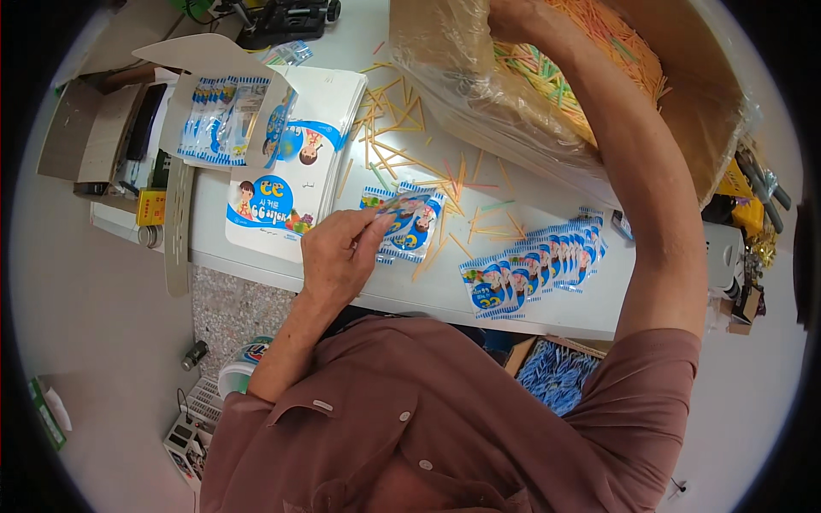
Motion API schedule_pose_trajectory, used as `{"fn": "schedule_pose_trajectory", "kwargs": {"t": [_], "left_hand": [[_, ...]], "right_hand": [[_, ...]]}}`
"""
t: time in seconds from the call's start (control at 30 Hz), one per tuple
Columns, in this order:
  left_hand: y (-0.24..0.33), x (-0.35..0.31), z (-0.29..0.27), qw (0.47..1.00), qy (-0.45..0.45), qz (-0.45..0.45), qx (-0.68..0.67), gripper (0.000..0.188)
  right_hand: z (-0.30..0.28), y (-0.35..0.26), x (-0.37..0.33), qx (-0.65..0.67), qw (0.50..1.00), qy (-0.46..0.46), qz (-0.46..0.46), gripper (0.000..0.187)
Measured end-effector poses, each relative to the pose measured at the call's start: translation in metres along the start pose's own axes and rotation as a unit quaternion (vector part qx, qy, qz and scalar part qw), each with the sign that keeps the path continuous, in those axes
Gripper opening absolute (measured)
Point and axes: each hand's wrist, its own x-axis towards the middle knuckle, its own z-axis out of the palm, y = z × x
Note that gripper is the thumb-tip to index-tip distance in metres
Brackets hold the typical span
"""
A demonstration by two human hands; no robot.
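Over the white table, my left hand [338, 254] is closed, thumb and fingers pinching a small blue-and-white packet [402, 203]. Just under it lie more packets of the same kind [416, 239]. My right arm reaches up to a large carton lined with clear plastic [505, 111], full of thin coloured sticks [599, 43]. At the top edge of the picture, my right hand [519, 19] is partly visible by the sticks; its fingers are hidden. Many loose sticks [395, 158] are scattered between the packets and the carton. To the right, an overlapping row of packets [539, 267] lies near the table's front edge.
On the left, an open white box [256, 152] holds packets standing in a row. Beside it lies a stack of flat printed cartons [278, 192]. A black device [291, 21] stands at the back. Below the table are a box of blue twisted pieces [556, 374] and a tub [239, 372].
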Motion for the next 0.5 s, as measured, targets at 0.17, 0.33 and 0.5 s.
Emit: {"fn": "schedule_pose_trajectory", "kwargs": {"t": [0.17,0.33,0.5], "left_hand": [[0.003,0.004,-0.01,0.997,0.028,-0.041,-0.066,0.014],[0.011,0.016,-0.019,0.975,0.05,-0.088,-0.196,0.015],[0.043,0.04,-0.033,0.902,0.101,-0.127,-0.4,0.018]], "right_hand": [[-0.008,0.022,-0.039,0.265,0.947,0.111,0.144,0.032],[-0.108,-0.013,-0.15,0.603,0.759,0.148,0.195,0.026],[-0.101,-0.082,-0.196,0.832,0.521,0.155,0.11,0.028]]}}
